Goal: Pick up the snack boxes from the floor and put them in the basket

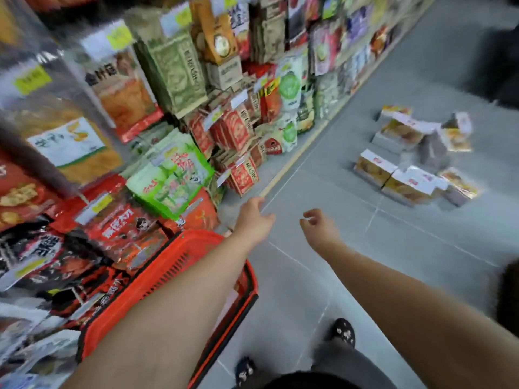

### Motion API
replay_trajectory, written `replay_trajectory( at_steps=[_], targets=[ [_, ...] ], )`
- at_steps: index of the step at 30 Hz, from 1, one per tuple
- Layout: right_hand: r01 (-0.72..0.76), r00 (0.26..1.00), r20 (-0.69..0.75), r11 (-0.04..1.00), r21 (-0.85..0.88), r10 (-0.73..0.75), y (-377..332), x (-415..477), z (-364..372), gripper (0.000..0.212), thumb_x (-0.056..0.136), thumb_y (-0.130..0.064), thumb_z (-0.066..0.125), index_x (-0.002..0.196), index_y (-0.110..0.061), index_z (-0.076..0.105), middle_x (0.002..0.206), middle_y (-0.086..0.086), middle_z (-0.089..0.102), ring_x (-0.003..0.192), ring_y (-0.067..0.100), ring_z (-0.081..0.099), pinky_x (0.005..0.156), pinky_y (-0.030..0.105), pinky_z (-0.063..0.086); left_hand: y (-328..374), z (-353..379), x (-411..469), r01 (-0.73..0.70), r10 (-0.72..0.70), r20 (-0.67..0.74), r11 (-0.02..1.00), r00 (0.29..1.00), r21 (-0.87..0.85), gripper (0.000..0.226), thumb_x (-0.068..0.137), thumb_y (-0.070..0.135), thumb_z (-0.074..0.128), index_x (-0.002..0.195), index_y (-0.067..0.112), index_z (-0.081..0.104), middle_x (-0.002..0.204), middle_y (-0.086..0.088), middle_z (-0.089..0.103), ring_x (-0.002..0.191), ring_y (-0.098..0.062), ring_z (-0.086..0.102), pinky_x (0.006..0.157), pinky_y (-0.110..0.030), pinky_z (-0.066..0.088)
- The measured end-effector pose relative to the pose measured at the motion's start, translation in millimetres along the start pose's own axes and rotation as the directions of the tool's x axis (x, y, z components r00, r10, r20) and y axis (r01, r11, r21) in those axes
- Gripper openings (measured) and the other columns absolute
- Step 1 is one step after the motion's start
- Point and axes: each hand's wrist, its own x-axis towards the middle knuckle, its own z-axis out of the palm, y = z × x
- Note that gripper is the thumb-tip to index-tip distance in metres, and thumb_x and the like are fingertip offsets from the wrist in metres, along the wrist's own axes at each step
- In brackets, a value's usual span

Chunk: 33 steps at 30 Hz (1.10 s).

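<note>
Several boxes [376, 167], yellow and white, lie heaped on the floor [309, 276] toward its far right. Some are stacked, some tipped. Basket [168, 266], red, stands on the floor at near left against the shelf [295, 158], well apart from the heap. Left forearm hides most of its inside; contents cannot be told. Left hand [254, 217] reaches out past the basket's far end, fingers loosely curled, holding nothing. Right hand [317, 224] is just beside it, slack and empty too. Shelf is crammed with bags [171, 175].

Single head-worn wide-angle view, forward and down along the aisle floor [365, 276], shelves [294, 158] close at left.
</note>
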Motion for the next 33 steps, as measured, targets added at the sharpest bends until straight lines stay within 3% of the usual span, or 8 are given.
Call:
replay_trajectory(
  at_steps=[5, 11, 16, 20, 27, 33],
  targets=[
    [-0.015, 0.992, -0.123, 0.991, 0.134, 0.032, 40.4, 35.4, -99.8, 0.027, 0.096, -0.023, 0.048, 0.117, -0.009, 0.058, 0.105, 0.008, 0.063, 0.086, 0.023, 0.055, 0.073, 0.027, 0.041, 73.9, 94.6, 12.1, -0.051, 0.052, 0.097, 0.999, 0.994, -0.012, 0.046, 0.088, 0.015, 0.058, 0.132, 0.01, 0.048, 0.134, -0.004, 0.05, 0.123, -0.021, 0.049, 0.087, -0.018, 0.034],
    [-0.063, 0.97, -0.221, 0.986, 0.155, 0.097, 105.1, 84.3, -213.8, 0.025, 0.095, -0.026, 0.048, 0.113, -0.013, 0.059, 0.104, 0.004, 0.063, 0.085, 0.019, 0.053, 0.073, 0.026, 0.038, 146.8, 205.3, 28.0, -0.067, 0.069, 0.155, 0.998, 0.985, -0.02, 0.046, 0.088, 0.018, 0.059, 0.133, 0.012, 0.048, 0.136, -0.004, 0.052, 0.122, -0.02, 0.051, 0.086, -0.018, 0.032],
    [-0.114, 0.955, -0.249, 0.975, 0.19, 0.16, 146.4, 107.9, -270.0, 0.024, 0.095, -0.029, 0.048, 0.113, -0.016, 0.056, 0.098, 0.001, 0.061, 0.072, 0.018, 0.054, 0.059, 0.026, 0.037, 191.2, 257.9, 48.4, -0.097, 0.087, 0.195, 0.994, 0.977, 0.043, 0.044, 0.088, 0.015, 0.058, 0.131, 0.01, 0.05, 0.135, -0.007, 0.052, 0.123, -0.021, 0.051, 0.096, -0.022, 0.037],
    [-0.163, 0.939, -0.252, 0.948, 0.272, 0.234, 175.6, 136.5, -297.4, 0.025, 0.096, -0.026, 0.048, 0.115, -0.012, 0.055, 0.091, 0.002, 0.058, 0.066, 0.016, 0.052, 0.054, 0.025, 0.039, 214.9, 296.1, 68.4, -0.088, 0.07, 0.257, 0.994, 0.964, 0.059, 0.043, 0.088, 0.016, 0.058, 0.131, 0.011, 0.049, 0.135, -0.005, 0.052, 0.121, -0.021, 0.051, 0.089, -0.019, 0.035],
    [-0.237, 0.917, -0.255, 0.934, 0.266, 0.305, 205.5, 217.6, -347.1, 0.027, 0.095, -0.03, 0.05, 0.117, -0.014, 0.053, 0.092, 0.001, 0.058, 0.071, 0.017, 0.054, 0.059, 0.027, 0.039, 255.9, 367.9, 145.0, -0.052, 0.016, 0.338, 0.994, 0.941, 0.096, 0.042, 0.088, 0.015, 0.056, 0.129, 0.013, 0.049, 0.135, -0.004, 0.052, 0.116, -0.021, 0.054, 0.084, -0.023, 0.04],
    [-0.324, 0.903, -0.212, 0.917, 0.233, 0.373, 219.9, 310.2, -389.8, 0.031, 0.092, -0.028, 0.051, 0.119, -0.014, 0.052, 0.084, -0.002, 0.057, 0.076, 0.023, 0.057, 0.071, 0.032, 0.046, 308.7, 420.0, 229.3, -0.049, 0.007, 0.373, 0.993, 0.928, 0.105, 0.043, 0.087, 0.014, 0.056, 0.13, 0.013, 0.05, 0.134, -0.004, 0.054, 0.117, -0.022, 0.054, 0.093, -0.029, 0.045]
  ],
)
